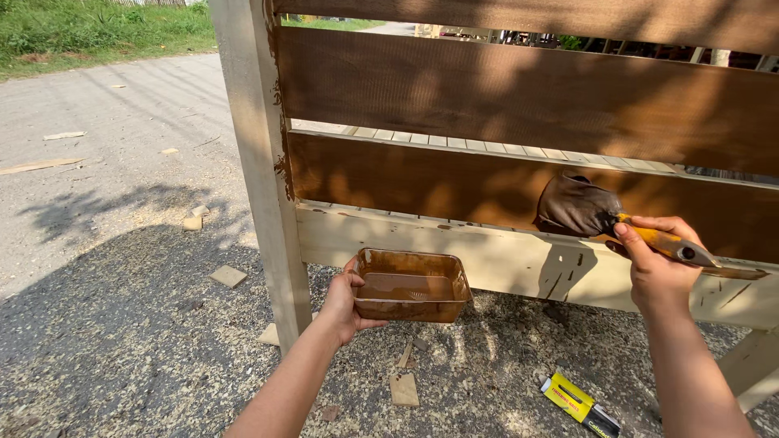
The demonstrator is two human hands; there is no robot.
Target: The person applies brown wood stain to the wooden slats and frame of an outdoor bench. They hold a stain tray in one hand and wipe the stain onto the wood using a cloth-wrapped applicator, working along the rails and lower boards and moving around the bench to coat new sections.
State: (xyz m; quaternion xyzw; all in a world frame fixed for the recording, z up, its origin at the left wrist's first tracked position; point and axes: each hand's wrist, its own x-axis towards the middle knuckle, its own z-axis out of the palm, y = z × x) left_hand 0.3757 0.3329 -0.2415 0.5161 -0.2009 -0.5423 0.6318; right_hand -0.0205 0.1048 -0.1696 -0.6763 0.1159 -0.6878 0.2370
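A wide brush [578,207], bristles dark with brown stain, is gripped by its yellow handle in the right hand [656,268] and pressed against the stained plank [422,182]. A clear tub [411,285] of brown stain is held by the left hand [345,304].

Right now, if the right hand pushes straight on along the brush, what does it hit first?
The right hand points its brush up-left; the bristles already seem to touch the stained plank, though depth is hard to judge.
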